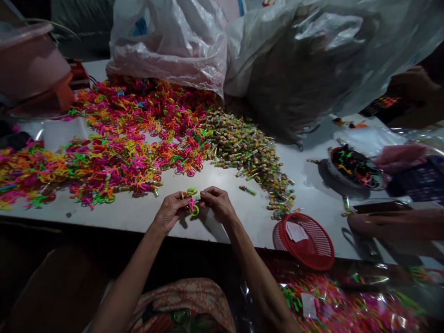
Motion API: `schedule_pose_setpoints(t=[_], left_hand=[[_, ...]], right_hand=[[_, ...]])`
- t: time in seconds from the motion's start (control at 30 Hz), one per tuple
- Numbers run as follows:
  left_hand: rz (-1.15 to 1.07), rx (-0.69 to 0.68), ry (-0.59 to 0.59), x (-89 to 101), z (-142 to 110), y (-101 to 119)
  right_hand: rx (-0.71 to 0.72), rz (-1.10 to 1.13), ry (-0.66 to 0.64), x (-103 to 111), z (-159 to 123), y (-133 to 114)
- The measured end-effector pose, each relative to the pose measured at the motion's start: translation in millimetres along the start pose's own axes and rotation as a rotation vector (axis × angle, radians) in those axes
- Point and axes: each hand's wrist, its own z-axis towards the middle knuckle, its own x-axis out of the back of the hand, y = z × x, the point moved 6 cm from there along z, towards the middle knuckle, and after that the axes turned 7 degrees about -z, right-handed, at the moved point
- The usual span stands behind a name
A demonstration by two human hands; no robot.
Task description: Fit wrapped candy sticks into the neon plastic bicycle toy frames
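We see the left hand (170, 211) and the right hand (219, 202), fingertips clamped on opposite sides of a small green-and-pink plastic piece (192, 203), which is held between them over the white table (215, 178) near its front edge. We note beyond it a heap of bright plastic pieces (132, 157), left, and a pile of patterned tubes (248, 145), right.

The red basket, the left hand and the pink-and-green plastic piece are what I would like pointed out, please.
Red basket (319, 237): head view, on its inner mesh wall.
Left hand (169, 211): head view, on its back.
Pink-and-green plastic piece (192, 204): head view, on its pink part.
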Motion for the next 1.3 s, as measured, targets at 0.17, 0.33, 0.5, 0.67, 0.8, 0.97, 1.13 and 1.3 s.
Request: schedule_pose_setpoints(t=[0.17, 0.33, 0.5, 0.67, 0.8, 0.97, 1.13, 1.3], left_hand=[[0.063, -0.081, 0.038, 3.2, 0.4, 4.6], [0.281, -0.238, 0.131, 9.3, -0.2, 16.4], [0.544, -0.38, 0.164, 24.3, -7.7, 41.5], [1.024, -0.927, 0.612, 37.6, -36.4, 118.0], [1.5, -1.013, 0.508, -5.3, -4.2, 121.0], [1.706, -0.741, 0.133, -45.4, 65.4, 69.5], [1.738, -0.693, 0.05, -32.8, 70.0, 47.6], [1.669, -0.788, 0.058, -28.0, 47.1, 47.1]], right_hand=[[0.032, -0.051, -0.007, -2.2, -5.0, -6.1], [0.151, -0.219, 0.051, -13.0, -16.1, -8.9], [0.256, -0.465, -0.037, -21.1, -14.6, -11.6], [0.332, -1.056, 0.379, 69.0, -14.5, -55.8], [0.007, -1.726, 0.503, 121.7, -13.3, -65.7], [-0.013, -1.844, 0.449, 98.8, -7.3, -52.5], [0.121, -1.722, 0.437, 66.9, -4.3, -38.0], [0.324, -1.367, 0.436, 54.3, -5.9, -29.1]])
